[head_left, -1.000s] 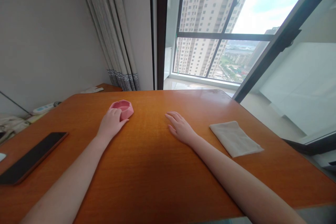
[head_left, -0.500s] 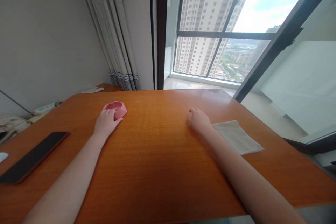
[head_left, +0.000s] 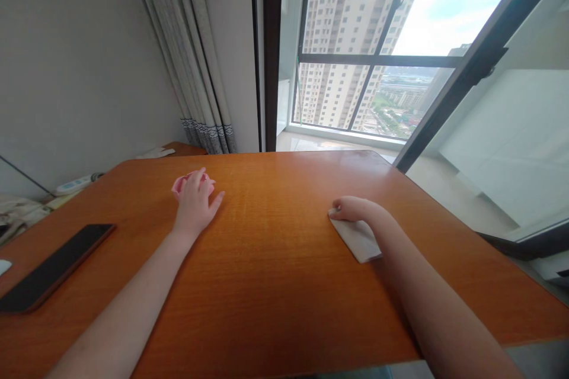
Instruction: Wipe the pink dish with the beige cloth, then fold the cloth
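At the far left of the wooden table stands a small pink faceted bowl, shaped like an ashtray. My left hand reaches over it, fingers across its top and thumb held out to the side; the hand hides most of the bowl. On the right, a pale grey cloth lies on the tabletop. Its far left corner is pinched in the bent fingers of my right hand. My wrist and forearm cover the cloth's right side.
A flat black slab with a brown edge lies at the table's left. Beyond the left edge are a white power strip and bundled fabric. A grey curtain and dark-framed glass stand behind the table.
My right hand has taken hold of the cloth, which has shifted left. My left hand has moved slightly right over the bowl, its thumb now away from the bowl's side.
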Demonstrator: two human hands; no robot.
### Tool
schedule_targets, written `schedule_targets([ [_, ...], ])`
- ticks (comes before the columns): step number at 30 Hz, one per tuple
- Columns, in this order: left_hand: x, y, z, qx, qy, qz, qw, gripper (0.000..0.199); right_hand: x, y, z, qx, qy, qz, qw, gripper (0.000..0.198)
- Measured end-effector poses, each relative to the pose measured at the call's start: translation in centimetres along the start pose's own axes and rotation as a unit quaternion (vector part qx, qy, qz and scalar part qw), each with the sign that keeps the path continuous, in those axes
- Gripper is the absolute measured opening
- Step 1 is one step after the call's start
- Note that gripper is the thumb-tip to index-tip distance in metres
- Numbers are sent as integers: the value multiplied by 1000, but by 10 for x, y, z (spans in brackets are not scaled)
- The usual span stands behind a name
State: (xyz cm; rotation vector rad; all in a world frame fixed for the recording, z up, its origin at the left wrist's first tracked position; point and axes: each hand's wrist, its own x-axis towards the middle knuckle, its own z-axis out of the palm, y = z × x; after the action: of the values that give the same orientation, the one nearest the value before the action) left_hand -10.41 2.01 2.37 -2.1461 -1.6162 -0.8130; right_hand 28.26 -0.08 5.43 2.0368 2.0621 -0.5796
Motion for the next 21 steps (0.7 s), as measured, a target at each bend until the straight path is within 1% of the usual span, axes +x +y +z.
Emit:
schedule_targets([
  [1,-1,19,-4,-35,-16,41,998,31,1,-16,8,25,11,-36,999,16],
  [2,-4,39,-9,-74,-46,84,993,30,2,-32,16,70,5,-56,996,17],
  [3,-8,60,-13,-112,-85,117,983,30,2,-49,24,130,10,-67,989,18],
  [4,-13,79,-16,-147,-131,139,970,30,2,-64,32,205,35,-82,975,17],
  [5,-20,98,-19,-179,-174,158,955,31,2,-77,39,292,59,-106,949,17],
  [6,-27,113,-21,-203,-205,185,939,32,2,-87,44,380,62,-125,914,18],
  [7,-35,125,-21,-221,-228,216,923,34,2,-94,47,446,64,-140,882,20],
  [8,-42,134,-20,-233,-252,244,907,37,4,-96,49,493,66,-152,854,21],
  [9,-49,140,-19,-238,-273,262,895,44,6,-95,50,523,70,-160,834,21],
  [10,-54,142,-16,-237,-293,273,885,51,10,-91,50,537,79,-164,823,20],
  [12,-59,141,-10,-229,-331,271,875,59,21,-77,52,540,117,-162,817,18],
  [14,-59,134,-6,-224,-361,253,869,61,34,-62,55,519,167,-155,824,18],
  [15,-58,130,-5,-226,-373,242,867,61,40,-56,58,500,187,-158,831,18],
  [17,-52,119,-8,-231,-393,216,863,59,50,-46,63,455,206,-172,849,20],
  [21,-47,85,-26,-258,-437,153,848,44,55,-44,66,364,223,-173,888,21],
])
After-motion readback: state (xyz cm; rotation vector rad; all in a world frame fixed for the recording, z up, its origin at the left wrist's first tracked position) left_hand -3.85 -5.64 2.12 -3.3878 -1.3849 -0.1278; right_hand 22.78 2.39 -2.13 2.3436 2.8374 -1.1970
